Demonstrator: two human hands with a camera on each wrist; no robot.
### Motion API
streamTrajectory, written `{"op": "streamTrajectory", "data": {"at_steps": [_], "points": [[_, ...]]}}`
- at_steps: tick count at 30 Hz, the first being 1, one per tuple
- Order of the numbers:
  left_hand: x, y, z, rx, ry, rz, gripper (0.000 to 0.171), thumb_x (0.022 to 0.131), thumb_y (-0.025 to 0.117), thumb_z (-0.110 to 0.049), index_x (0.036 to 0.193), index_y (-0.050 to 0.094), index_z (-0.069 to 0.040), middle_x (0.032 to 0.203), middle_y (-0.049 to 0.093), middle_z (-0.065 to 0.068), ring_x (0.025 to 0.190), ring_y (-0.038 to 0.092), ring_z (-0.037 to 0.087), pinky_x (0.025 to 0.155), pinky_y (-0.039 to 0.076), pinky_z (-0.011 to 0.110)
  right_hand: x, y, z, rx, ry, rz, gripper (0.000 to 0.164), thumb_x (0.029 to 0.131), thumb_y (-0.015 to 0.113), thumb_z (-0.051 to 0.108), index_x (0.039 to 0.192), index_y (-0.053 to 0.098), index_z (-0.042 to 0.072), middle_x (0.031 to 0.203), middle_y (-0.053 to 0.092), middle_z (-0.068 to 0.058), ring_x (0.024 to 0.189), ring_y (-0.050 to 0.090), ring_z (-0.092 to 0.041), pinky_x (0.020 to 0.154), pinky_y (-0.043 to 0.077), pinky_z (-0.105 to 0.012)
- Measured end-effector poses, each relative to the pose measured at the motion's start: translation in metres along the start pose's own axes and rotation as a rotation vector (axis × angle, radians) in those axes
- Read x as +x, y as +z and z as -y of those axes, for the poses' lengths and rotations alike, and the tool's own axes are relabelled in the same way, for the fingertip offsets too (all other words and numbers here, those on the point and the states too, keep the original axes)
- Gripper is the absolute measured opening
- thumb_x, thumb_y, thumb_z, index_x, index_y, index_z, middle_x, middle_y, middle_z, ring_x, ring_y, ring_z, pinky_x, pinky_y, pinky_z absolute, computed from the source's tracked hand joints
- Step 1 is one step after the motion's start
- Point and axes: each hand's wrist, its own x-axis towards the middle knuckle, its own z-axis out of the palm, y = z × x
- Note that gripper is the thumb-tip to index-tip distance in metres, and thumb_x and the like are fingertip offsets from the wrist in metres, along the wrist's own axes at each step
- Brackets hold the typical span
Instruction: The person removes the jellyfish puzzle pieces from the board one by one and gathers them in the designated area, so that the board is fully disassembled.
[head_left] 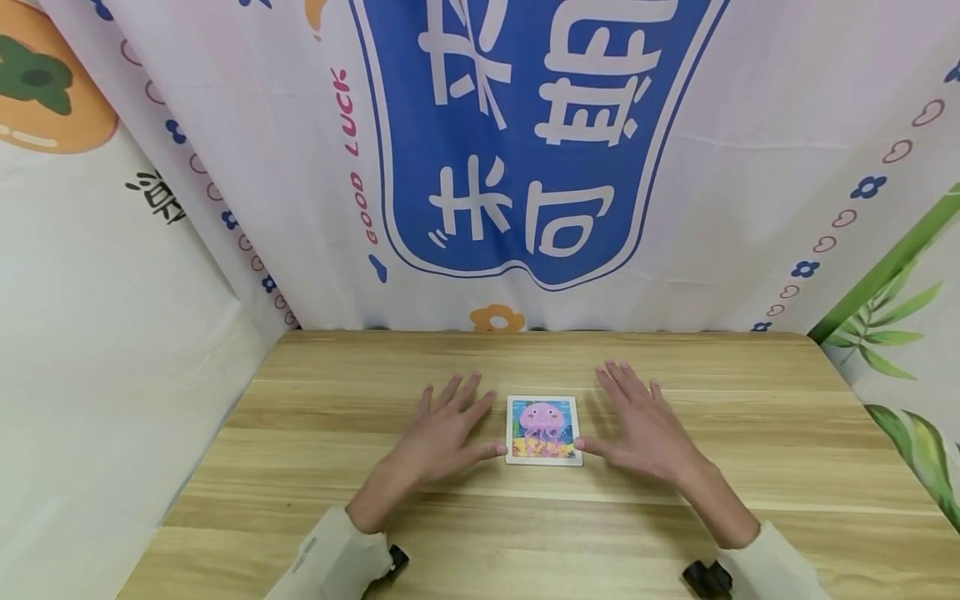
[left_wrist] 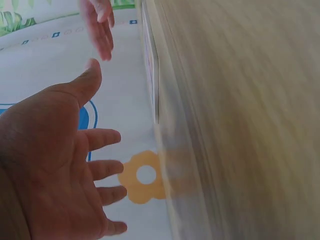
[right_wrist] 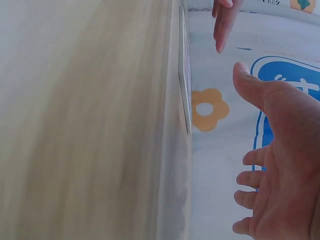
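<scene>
A small square jellyfish picture (head_left: 543, 430) with a white border lies flat on the wooden table (head_left: 330, 467). It shows a pink jellyfish over a blue and yellow seabed, and from the left wrist view its thin edge (left_wrist: 154, 75) is visible. To its left is my left hand (head_left: 444, 435), palm down, fingers spread, thumb tip at the picture's left border. My right hand (head_left: 647, 432) mirrors it on the other side, its thumb tip by the right border. Both wrist views show the palms raised above the tabletop, with nothing held.
Behind the table's far edge hangs a white cloth (head_left: 720, 208) with a blue printed panel and lettering. More printed cloth (head_left: 112, 350) covers the left side, and leaf-patterned cloth (head_left: 892, 350) the right. Dark wrist devices (head_left: 707, 578) show below both sleeves.
</scene>
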Motion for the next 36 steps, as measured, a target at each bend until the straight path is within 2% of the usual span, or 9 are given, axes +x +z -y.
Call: {"op": "streamTrajectory", "data": {"at_steps": [4,11,18,24,36], "points": [[0.004,0.003,-0.003,-0.080,0.048,-0.002,0.081,0.101,0.065,-0.062,0.165,0.044,-0.018,0.179,0.026,0.011,0.167,0.020,0.041,0.133,0.013,0.071,0.005,0.005,0.007,0.023,-0.031,0.003,0.108,0.089,0.082,0.059,0.166,0.035,0.000,0.175,0.028,-0.024,0.162,0.026,-0.048,0.129,0.023,-0.071],[0.013,0.006,-0.009,-0.120,0.136,-0.018,0.069,0.102,0.071,-0.049,0.160,0.053,-0.016,0.172,0.041,0.012,0.159,0.040,0.036,0.130,0.033,0.061,0.016,0.007,0.020,0.101,-0.037,0.041,0.088,0.091,0.086,0.040,0.159,0.048,0.000,0.169,0.042,-0.023,0.156,0.040,-0.047,0.123,0.039,-0.067],[0.018,0.006,-0.014,-0.138,0.178,0.011,0.058,0.104,0.072,-0.036,0.155,0.059,-0.011,0.163,0.053,0.014,0.151,0.051,0.034,0.123,0.046,0.053,0.027,0.011,0.026,0.144,-0.065,0.092,0.067,0.094,0.084,0.028,0.151,0.059,0.001,0.159,0.055,-0.021,0.149,0.051,-0.043,0.124,0.042,-0.062],[0.022,0.007,-0.014,-0.121,0.222,0.014,0.048,0.104,0.073,-0.030,0.145,0.067,-0.005,0.152,0.063,0.016,0.138,0.063,0.030,0.114,0.056,0.046,0.040,0.013,0.034,0.172,-0.080,0.092,0.051,0.096,0.081,0.020,0.142,0.066,0.003,0.149,0.065,-0.017,0.142,0.059,-0.039,0.122,0.046,-0.058],[0.027,0.011,-0.015,-0.052,0.304,0.031,0.033,0.105,0.072,-0.023,0.132,0.076,-0.004,0.136,0.071,0.015,0.125,0.069,0.025,0.104,0.061,0.039,0.060,0.022,0.047,0.245,-0.082,0.140,0.032,0.097,0.079,0.010,0.129,0.075,0.005,0.131,0.075,-0.012,0.124,0.070,-0.031,0.109,0.058,-0.051]]}}
